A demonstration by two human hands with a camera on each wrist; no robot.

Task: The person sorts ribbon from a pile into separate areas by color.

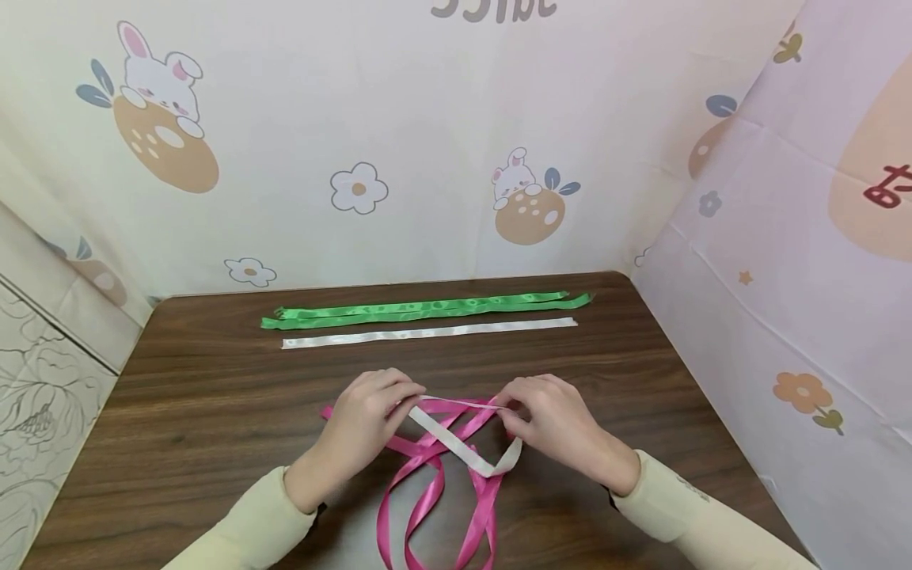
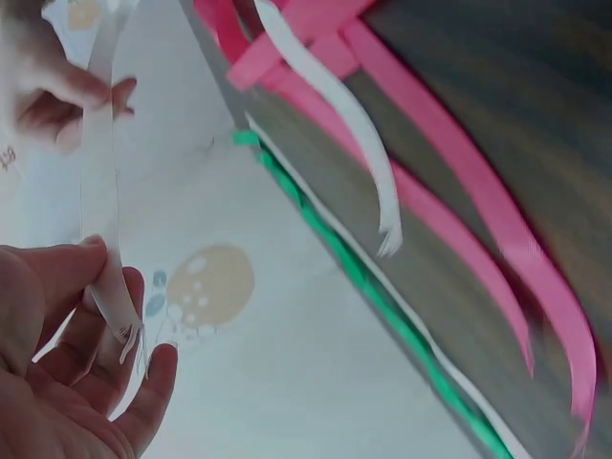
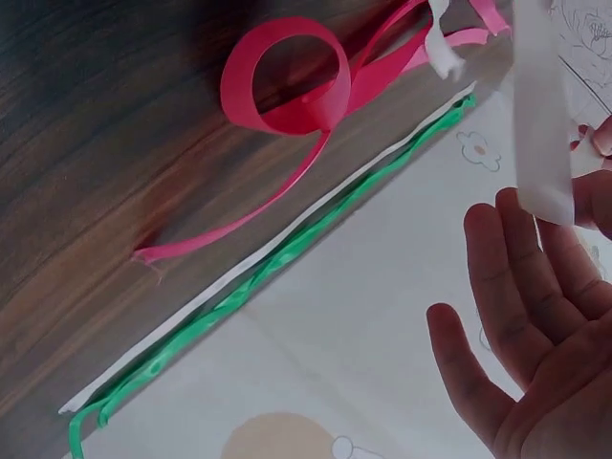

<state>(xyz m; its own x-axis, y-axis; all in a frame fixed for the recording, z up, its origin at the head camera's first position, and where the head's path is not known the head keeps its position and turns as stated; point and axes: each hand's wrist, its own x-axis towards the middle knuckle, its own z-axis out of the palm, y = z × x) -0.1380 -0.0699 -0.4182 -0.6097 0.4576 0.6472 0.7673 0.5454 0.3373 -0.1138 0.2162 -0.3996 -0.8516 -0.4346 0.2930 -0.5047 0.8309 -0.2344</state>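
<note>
A white ribbon (image 1: 452,443) hangs in a bent loop between the two hands, above the table. My left hand (image 1: 366,416) pinches it close to a frayed end, seen between thumb and fingers in the left wrist view. On the other side my right hand (image 1: 552,412) pinches the same ribbon, its stretch (image 3: 542,105) running up from the fingertips in the right wrist view. Several pink ribbon strands (image 1: 486,499) lie crossed and curled beneath both hands. Another frayed white end (image 2: 384,196) hangs over the pink strands in the left wrist view.
Green ribbons (image 1: 413,311) lie lengthwise near the back edge of the brown wooden table (image 1: 214,412). In front of them a straight white ribbon (image 1: 427,332) lies flat. A printed cloth (image 1: 427,103) with bunnies and flowers stands behind and at the sides.
</note>
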